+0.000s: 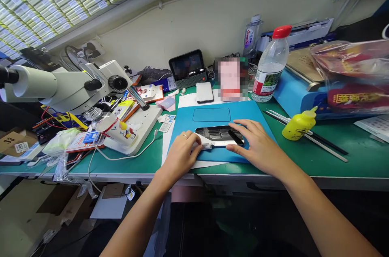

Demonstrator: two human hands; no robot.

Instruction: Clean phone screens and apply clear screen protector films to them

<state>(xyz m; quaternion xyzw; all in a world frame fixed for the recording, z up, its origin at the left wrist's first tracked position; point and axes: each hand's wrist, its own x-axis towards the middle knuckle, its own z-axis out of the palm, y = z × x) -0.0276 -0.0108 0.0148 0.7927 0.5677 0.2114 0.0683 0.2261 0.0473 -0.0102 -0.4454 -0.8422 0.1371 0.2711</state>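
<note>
A dark, glossy smartphone (219, 132) lies crosswise on a blue mat (249, 113), with bright reflections on its face. My left hand (184, 149) pinches a white wipe (205, 141) against the phone's near left part. Around the phone's right end, the thumb and fingers of my right hand (259, 143) are spread apart, the fingertips at its edges. A thin black outline of a rounded rectangle (212, 114) shows on the mat just beyond the phone.
At left stand a microscope (69, 87) and a tipped-looking jar (117, 127); a white cable (133, 156) crosses the table. To the right are a yellow squeeze bottle (299, 124), thin rods (328, 147) and a red-capped bottle (270, 66). A small screen device (188, 66) stands behind.
</note>
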